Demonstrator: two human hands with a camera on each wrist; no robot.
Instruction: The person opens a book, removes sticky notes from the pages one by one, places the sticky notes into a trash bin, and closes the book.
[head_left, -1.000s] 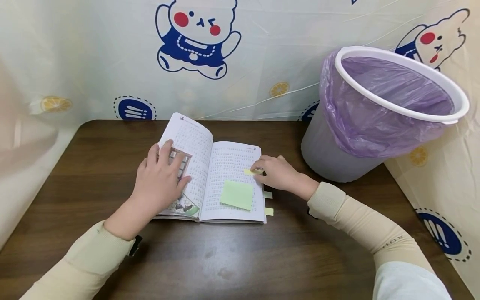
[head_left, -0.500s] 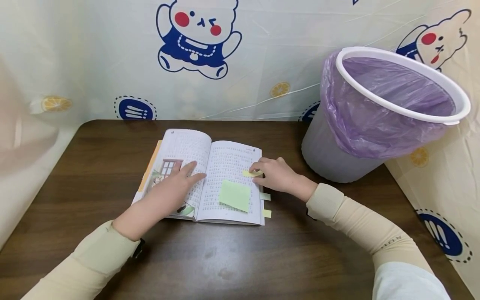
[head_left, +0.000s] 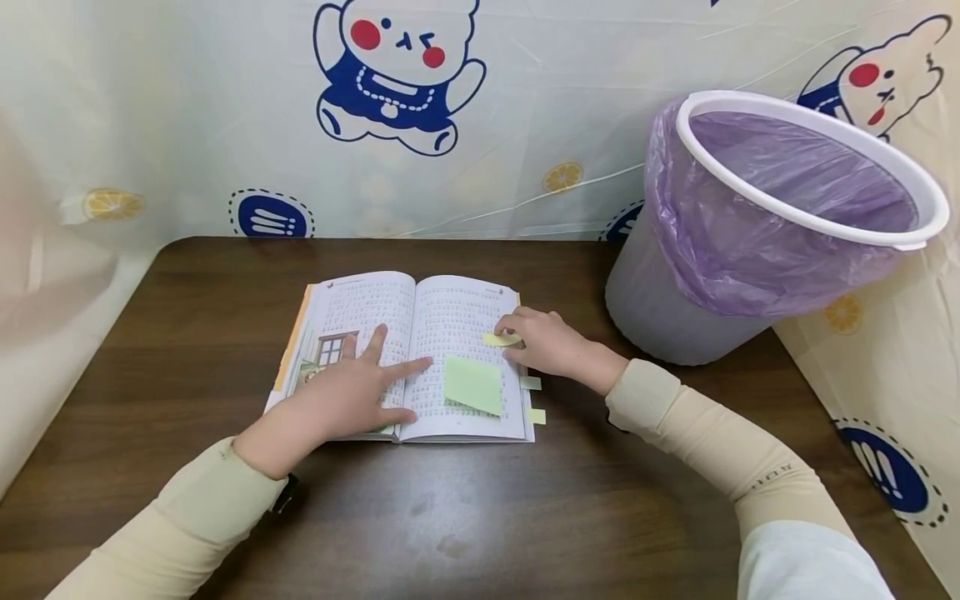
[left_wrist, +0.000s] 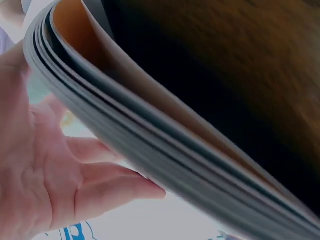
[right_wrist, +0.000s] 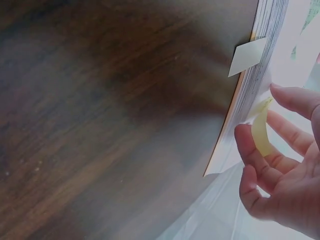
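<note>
An open book (head_left: 450, 300) lies on the brown table, its printed pages showing. My left hand (head_left: 333, 400) rests with spread fingers across the left page, fingertips reaching past the gutter onto the right page. In the left wrist view, the book's stacked page edges (left_wrist: 150, 142) run beside the palm. At the outer edge of the right page, my right hand (head_left: 551, 342) pinches a narrow yellow sticky tab (head_left: 493, 340). Seen from the right wrist, that tab (right_wrist: 261, 131) curls up among the fingers. Below it on the page is a light green sticky note (head_left: 472, 385), its lower edge slightly lifted.
Two small sticky tabs, a pale green one (head_left: 531, 383) and a yellow-green one (head_left: 537, 416), stick out from the book's right edge. A bin (head_left: 667, 292) lined with a purple bag (head_left: 750, 258) stands at the back right, before a patterned curtain (head_left: 510, 83).
My left hand has moved right and down across the left page, which has gone from raised to lying flatter. The right hand stays at the yellow tab, barely shifted.
</note>
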